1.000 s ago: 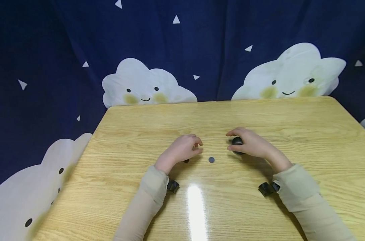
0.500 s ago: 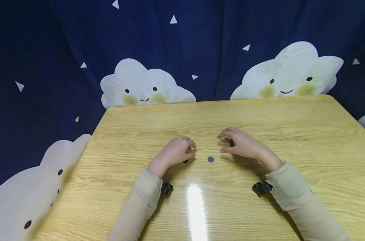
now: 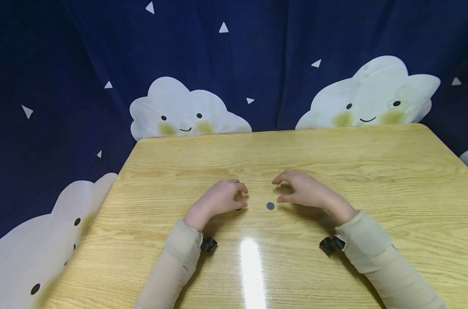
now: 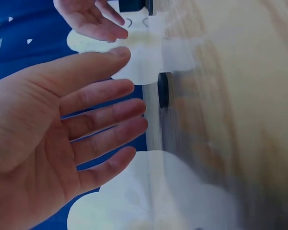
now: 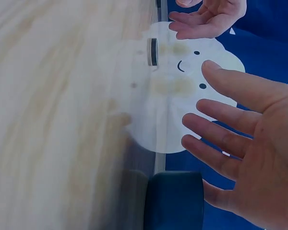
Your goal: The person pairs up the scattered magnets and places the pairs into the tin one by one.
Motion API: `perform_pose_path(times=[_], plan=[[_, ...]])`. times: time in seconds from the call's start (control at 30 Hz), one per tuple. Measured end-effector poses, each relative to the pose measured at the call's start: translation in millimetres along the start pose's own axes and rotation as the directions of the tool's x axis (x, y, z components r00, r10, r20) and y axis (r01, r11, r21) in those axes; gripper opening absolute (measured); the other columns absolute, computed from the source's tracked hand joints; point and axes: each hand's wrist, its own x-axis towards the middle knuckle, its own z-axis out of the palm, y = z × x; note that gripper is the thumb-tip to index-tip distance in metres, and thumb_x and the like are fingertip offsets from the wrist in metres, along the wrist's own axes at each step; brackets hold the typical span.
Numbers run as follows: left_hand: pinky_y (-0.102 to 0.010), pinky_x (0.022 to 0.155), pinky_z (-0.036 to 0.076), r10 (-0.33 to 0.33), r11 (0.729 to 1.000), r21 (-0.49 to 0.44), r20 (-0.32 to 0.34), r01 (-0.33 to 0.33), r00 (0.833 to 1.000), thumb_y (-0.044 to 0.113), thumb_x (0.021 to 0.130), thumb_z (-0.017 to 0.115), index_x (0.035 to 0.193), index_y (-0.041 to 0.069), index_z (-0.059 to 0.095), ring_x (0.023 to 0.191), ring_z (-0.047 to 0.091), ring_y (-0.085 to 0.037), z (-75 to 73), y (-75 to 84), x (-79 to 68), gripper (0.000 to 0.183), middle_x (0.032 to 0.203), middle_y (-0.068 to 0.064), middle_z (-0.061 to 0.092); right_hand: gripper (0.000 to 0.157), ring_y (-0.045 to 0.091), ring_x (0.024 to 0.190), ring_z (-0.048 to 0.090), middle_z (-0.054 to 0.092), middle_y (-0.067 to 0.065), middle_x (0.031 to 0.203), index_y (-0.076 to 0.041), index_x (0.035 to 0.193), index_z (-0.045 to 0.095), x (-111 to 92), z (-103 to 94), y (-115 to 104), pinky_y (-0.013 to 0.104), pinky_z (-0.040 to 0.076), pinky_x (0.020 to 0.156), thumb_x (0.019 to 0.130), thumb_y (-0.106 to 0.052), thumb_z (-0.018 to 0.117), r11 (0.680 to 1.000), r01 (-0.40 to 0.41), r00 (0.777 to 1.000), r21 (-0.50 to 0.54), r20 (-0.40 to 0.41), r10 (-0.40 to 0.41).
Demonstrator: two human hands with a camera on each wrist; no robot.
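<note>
My left hand (image 3: pixel 219 198) hovers over the table with loosely bent fingers around nothing. Its wrist view shows the spread fingers (image 4: pixel 105 112) apart from a small dark disc (image 4: pixel 163 90), seen edge-on. In the head view a black disc (image 3: pixel 238 209) peeks out under this hand, and a flat grey disc (image 3: pixel 270 206) lies between both hands. My right hand (image 3: pixel 309 191) is also above the tabletop, thumb and fingers parted. Beside its little finger, the right wrist view shows a dark cylinder (image 5: pixel 174 201); the hand hides it in the head view. Whether they touch I cannot tell.
The light wooden table (image 3: pixel 203 159) reaches back to a dark blue curtain (image 3: pixel 264 64) with white clouds. A bright light reflection (image 3: pixel 252 274) lies on the near tabletop. Black wrist cameras (image 3: pixel 331 245) sit low beside both sleeves.
Both hands have shifted left and slightly nearer to me. The dark round object that showed between the right thumb and fingers is now covered by that hand in the head view.
</note>
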Motion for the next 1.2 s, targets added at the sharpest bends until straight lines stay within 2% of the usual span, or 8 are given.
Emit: perform_pose_path(times=[0.23, 0.33, 0.47, 0.67, 0.93, 1.03, 1.2], plan=[[-0.025, 0.072, 0.045, 0.003, 0.993, -0.118, 0.049, 0.003, 0.999, 0.028, 0.077, 0.072, 0.107, 0.011, 0.065, 0.08, 0.057, -0.012, 2.1, -5.3, -4.3, 0.035, 0.095, 0.0, 0.061, 0.047, 0.026, 0.11, 0.052, 0.059, 0.005, 0.114, -0.008, 0.118, 0.057, 2, 3.2, -5, 0.043, 0.04, 0.092, 0.078, -0.028, 0.071, 1.0, 0.009, 0.998, 0.009, 0.066, -0.009], [-0.025, 0.072, 0.044, 0.015, 0.99, -0.14, 0.061, -0.006, 0.998, 0.027, 0.076, 0.072, 0.106, 0.011, 0.065, 0.079, 0.056, -0.012, 2.7, -6.5, -5.5, 0.035, 0.095, 0.0, 0.061, 0.047, 0.024, 0.107, 0.054, 0.06, 0.004, 0.112, -0.009, 0.119, 0.057, 3, 4.4, -6, 0.042, 0.042, 0.09, 0.078, -0.029, 0.071, 1.0, 0.008, 0.995, 0.029, 0.101, -0.011], [-0.026, 0.073, 0.044, 0.016, 0.991, -0.131, 0.087, -0.004, 0.996, 0.025, 0.076, 0.072, 0.107, 0.011, 0.064, 0.079, 0.055, -0.011, 3.2, -6.9, -6.4, 0.034, 0.096, 0.0, 0.062, 0.046, 0.022, 0.104, 0.056, 0.061, 0.004, 0.109, -0.01, 0.117, 0.057, 4, 5.3, -9, 0.041, 0.044, 0.088, 0.079, -0.03, 0.07, 0.998, -0.015, 0.989, 0.053, 0.145, 0.007], [-0.027, 0.075, 0.045, -0.006, 0.991, -0.13, 0.126, 0.023, 0.992, 0.022, 0.077, 0.072, 0.107, 0.012, 0.063, 0.081, 0.056, -0.012, 2.9, -6.5, -8.1, 0.033, 0.098, 0.0, 0.063, 0.043, 0.018, 0.097, 0.057, 0.062, 0.002, 0.104, -0.01, 0.115, 0.058, 7, 6.5, -14, 0.037, 0.046, 0.084, 0.079, -0.03, 0.07, 0.999, -0.019, 0.984, 0.036, 0.175, 0.012], [-0.025, 0.072, 0.044, 0.007, 0.992, -0.128, 0.128, 0.009, 0.992, 0.017, 0.077, 0.072, 0.103, 0.011, 0.064, 0.077, 0.053, -0.012, 4.2, -7.2, -9.2, 0.028, 0.095, 0.0, 0.059, 0.043, 0.011, 0.079, 0.052, 0.059, -0.002, 0.089, -0.008, 0.113, 0.059, 11, 10.8, -17, 0.029, 0.043, 0.073, 0.077, -0.026, 0.072, 0.999, 0.009, 0.976, 0.032, 0.217, -0.016], [-0.024, 0.073, 0.044, 0.01, 0.992, -0.123, 0.132, 0.006, 0.991, 0.014, 0.078, 0.071, 0.102, 0.011, 0.064, 0.079, 0.054, -0.012, 5.4, -7.6, -9.4, 0.025, 0.095, 0.0, 0.058, 0.041, 0.011, 0.077, 0.051, 0.057, -0.002, 0.088, -0.008, 0.112, 0.059, 13, 12.0, -18, 0.028, 0.043, 0.071, 0.077, -0.025, 0.072, 1.0, 0.025, 0.973, 0.003, 0.23, -0.025], [-0.025, 0.073, 0.045, 0.0, 0.993, -0.119, 0.124, 0.015, 0.992, 0.011, 0.078, 0.069, 0.1, 0.009, 0.065, 0.079, 0.053, -0.013, 4.7, -7.4, -9.8, 0.022, 0.093, -0.002, 0.058, 0.038, 0.012, 0.08, 0.052, 0.057, -0.002, 0.091, -0.01, 0.111, 0.06, 16, 13.3, -20, 0.028, 0.043, 0.073, 0.078, -0.024, 0.072, 0.999, 0.007, 0.971, -0.044, 0.241, 0.004]])
